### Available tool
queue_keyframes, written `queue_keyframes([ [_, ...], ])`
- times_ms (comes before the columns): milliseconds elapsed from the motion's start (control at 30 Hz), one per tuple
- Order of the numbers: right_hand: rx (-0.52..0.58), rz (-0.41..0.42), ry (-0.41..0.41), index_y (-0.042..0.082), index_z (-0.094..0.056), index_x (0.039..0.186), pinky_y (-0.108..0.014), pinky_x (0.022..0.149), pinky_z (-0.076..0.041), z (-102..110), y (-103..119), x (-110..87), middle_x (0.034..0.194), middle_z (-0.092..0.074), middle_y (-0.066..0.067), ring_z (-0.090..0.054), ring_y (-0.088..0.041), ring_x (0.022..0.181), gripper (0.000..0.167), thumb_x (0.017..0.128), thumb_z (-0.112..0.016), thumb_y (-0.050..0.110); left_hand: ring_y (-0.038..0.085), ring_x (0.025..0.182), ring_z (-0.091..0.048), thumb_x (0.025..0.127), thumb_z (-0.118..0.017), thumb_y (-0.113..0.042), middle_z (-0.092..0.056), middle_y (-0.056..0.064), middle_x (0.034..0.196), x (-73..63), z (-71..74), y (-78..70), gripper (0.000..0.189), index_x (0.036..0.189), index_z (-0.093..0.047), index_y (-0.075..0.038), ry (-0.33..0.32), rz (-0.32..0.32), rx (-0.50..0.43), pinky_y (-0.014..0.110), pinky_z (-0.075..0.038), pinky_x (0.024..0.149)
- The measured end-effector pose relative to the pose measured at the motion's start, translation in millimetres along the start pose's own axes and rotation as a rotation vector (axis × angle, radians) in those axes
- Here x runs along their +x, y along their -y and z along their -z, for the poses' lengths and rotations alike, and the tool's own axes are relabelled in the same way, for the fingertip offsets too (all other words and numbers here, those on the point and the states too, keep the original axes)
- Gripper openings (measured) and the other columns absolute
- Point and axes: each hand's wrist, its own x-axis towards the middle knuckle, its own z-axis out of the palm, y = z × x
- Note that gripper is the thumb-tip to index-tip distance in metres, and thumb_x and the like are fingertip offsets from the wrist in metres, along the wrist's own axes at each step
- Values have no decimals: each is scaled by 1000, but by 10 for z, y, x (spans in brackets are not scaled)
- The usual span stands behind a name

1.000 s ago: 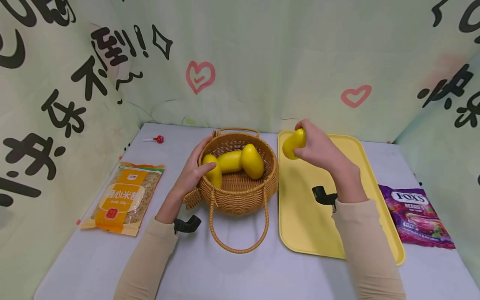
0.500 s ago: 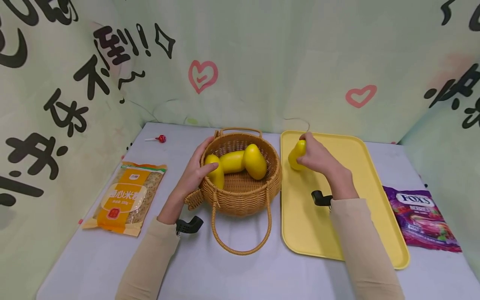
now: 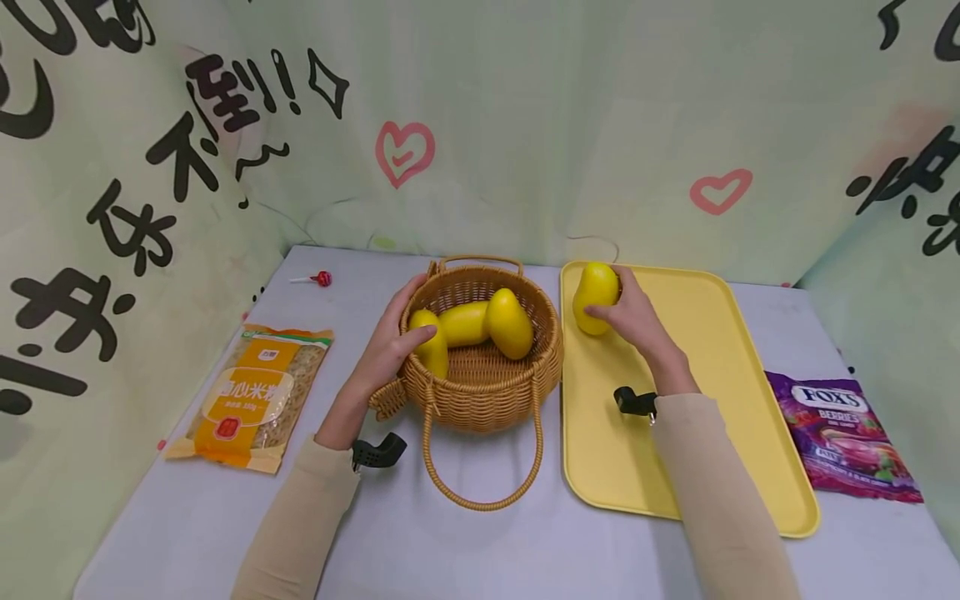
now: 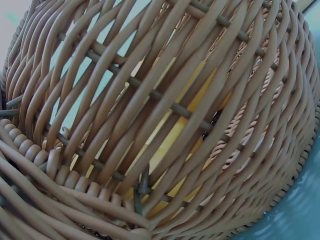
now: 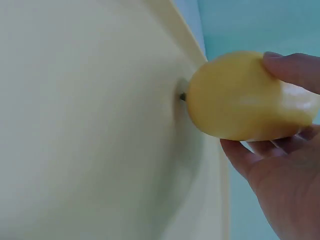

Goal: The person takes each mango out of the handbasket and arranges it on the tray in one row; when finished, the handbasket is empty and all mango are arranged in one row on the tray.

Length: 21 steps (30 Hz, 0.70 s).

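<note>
In the head view, my left hand [image 3: 387, 342] grips the left rim of a round wicker basket [image 3: 480, 404], thumb hooked over the edge onto a mango [image 3: 429, 343] inside. Two more yellow mangoes lie in there, one sideways [image 3: 462, 323] and one leaning on its end [image 3: 510, 325]. My right hand [image 3: 641, 312] holds another mango [image 3: 596, 298] at the far left corner of the yellow tray [image 3: 675, 450]. The right wrist view has this mango [image 5: 240, 97] between thumb and fingers, its stem end close to the tray; contact is unclear. Only basket weave [image 4: 165, 110] fills the left wrist view.
Left of the basket lie an orange bag of grain [image 3: 251, 396] and a red lollipop [image 3: 322, 278]. A purple FOX'S candy bag [image 3: 843, 437] sits against the tray's right side. The basket's handle loop [image 3: 483, 502] hangs toward the front; a printed curtain [image 3: 525, 125] stands behind.
The right hand first lowered its mango toward the tray, then turned so more of the fruit faces the head camera. The left hand and basket have held their place.
</note>
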Motion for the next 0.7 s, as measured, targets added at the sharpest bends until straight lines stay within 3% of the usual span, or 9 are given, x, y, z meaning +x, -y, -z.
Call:
queue_keyframes([
  [133, 85, -38, -30, 6, -18, 156, -54, 112, -36, -56, -60, 47, 149, -37, -25, -43, -40, 130, 85, 89, -69, 16, 22, 153, -18, 94, -57, -19, -22, 2, 165, -3, -1, 5, 73, 159, -24, -20, 1, 1, 1, 53, -15, 124],
  [333, 107, -73, -59, 9, -15, 159, -54, 114, -36, -135, -82, 104, 157, -30, -27, -38, -44, 140, 83, 93, -65, 18, 21, 154, -17, 94, -56, -21, -21, 0, 165, 0, 9, 8, 72, 159, -23, -22, 5, 6, -4, 52, -14, 125],
  [700, 26, -73, -119, 7, -20, 159, -54, 116, -34, -239, -68, 129, 157, -33, -27, -37, -43, 141, 70, 100, -52, 29, 22, 153, -18, 94, -57, -21, -21, 1, 165, 2, -1, -2, 73, 159, -23, -20, 1, 8, 8, 52, -15, 124],
])
